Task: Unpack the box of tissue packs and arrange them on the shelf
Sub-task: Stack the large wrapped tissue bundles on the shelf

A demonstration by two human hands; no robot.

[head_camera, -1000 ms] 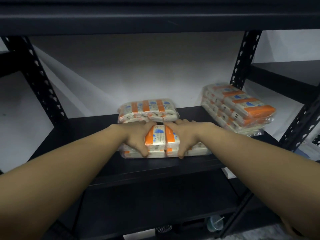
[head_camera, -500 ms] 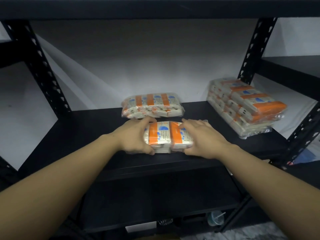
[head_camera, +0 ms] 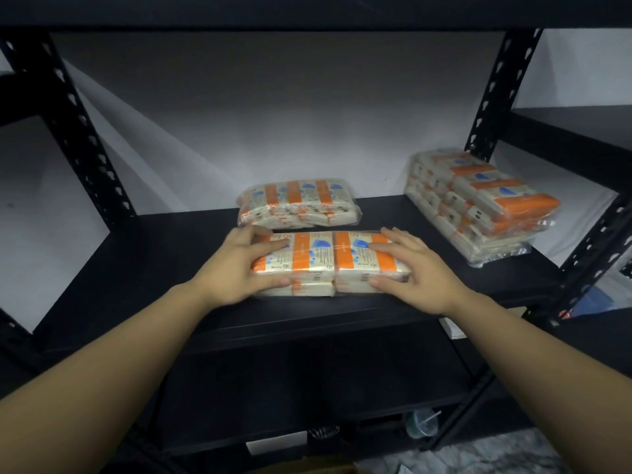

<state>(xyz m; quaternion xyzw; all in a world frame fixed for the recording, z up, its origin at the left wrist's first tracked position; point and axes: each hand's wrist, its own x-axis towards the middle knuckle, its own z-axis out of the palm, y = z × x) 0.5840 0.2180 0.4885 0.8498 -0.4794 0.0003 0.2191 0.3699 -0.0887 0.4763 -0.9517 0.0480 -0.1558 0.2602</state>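
Note:
A wrapped bundle of tissue packs (head_camera: 329, 262), cream with orange bands and blue marks, lies near the front edge of the black shelf board (head_camera: 136, 268). My left hand (head_camera: 239, 265) holds its left end, fingers on top and thumb on the front face. My right hand (head_camera: 410, 268) holds the right end the same way. A second bundle (head_camera: 297, 203) lies just behind it, with a narrow gap between them. A taller stack of bundles (head_camera: 478, 203) sits at the shelf's right end.
Perforated black uprights (head_camera: 492, 94) frame the bay, with a white wall behind and another board overhead. The shelf's left half is bare. On the lower level are a plastic cup with a straw (head_camera: 422, 424) and a white box (head_camera: 277, 443).
My hands have slid apart from the middle of the bundle to its two ends. The bundle now lies flat and fully visible on the shelf.

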